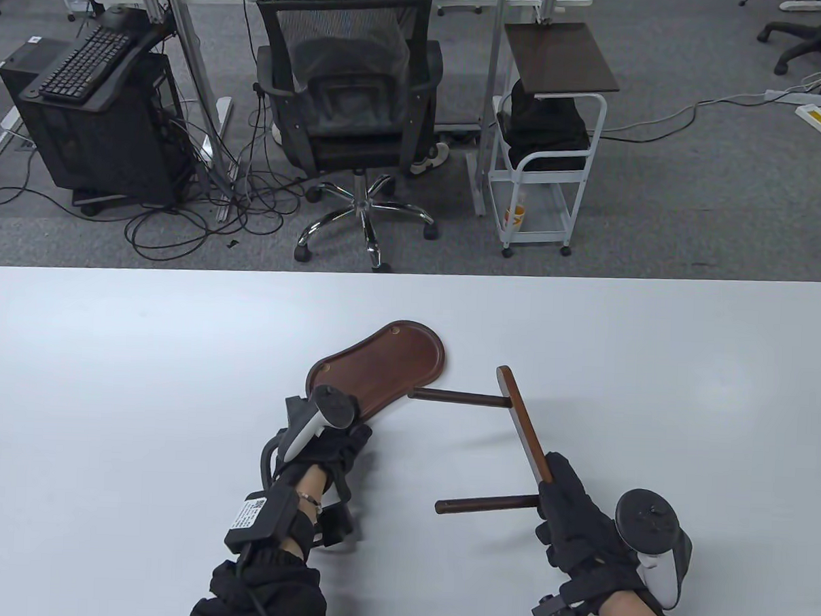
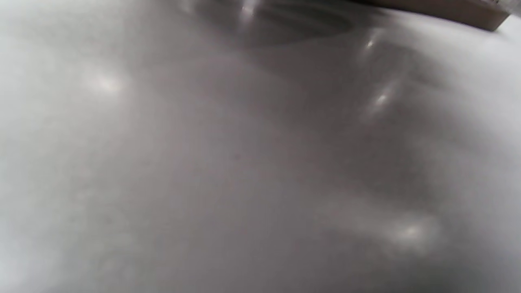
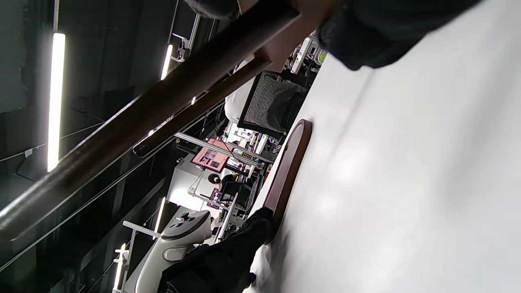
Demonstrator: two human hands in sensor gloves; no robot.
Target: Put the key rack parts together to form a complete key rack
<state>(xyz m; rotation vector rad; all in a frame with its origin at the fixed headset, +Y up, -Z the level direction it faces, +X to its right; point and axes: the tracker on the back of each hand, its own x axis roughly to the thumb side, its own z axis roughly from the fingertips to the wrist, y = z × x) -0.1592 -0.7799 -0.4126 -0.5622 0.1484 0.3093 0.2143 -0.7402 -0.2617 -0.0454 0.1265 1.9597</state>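
A: Where are the rack parts?

B: The base (image 1: 387,365), a dark oval board, lies flat near the middle of the table (image 1: 108,376). To its right is the frame (image 1: 522,422): a flat bar with two round pegs standing out from it toward the left.

A: Who has what?

B: The left hand (image 1: 322,454) rests on the near end of the base; its tracker (image 1: 321,413) covers that end, so I cannot tell whether the fingers grip the edge or just press on it. The right hand (image 1: 571,519) holds the near end of the bar, fingers wrapped around it where the near peg (image 1: 487,505) joins.

A: Is the frame touching the base?

B: The far peg (image 1: 455,396) points at the base's right edge, and its tip is just beside it. Contact cannot be made out from the table view. In the right wrist view both pegs appear to stand above the table, well apart from the base (image 3: 291,167).

A: Anything between them?

B: Only bare table. The left wrist view is a blur of tabletop with a brown sliver of wood at its top right corner.

A: And around the table?

B: Beyond the far edge: an office chair (image 1: 354,115) with someone seated in it, a computer tower (image 1: 99,124) with a keyboard (image 1: 88,62) on top, tangled cables (image 1: 204,210) on the carpet, and a white cart (image 1: 546,157) with a brown top.
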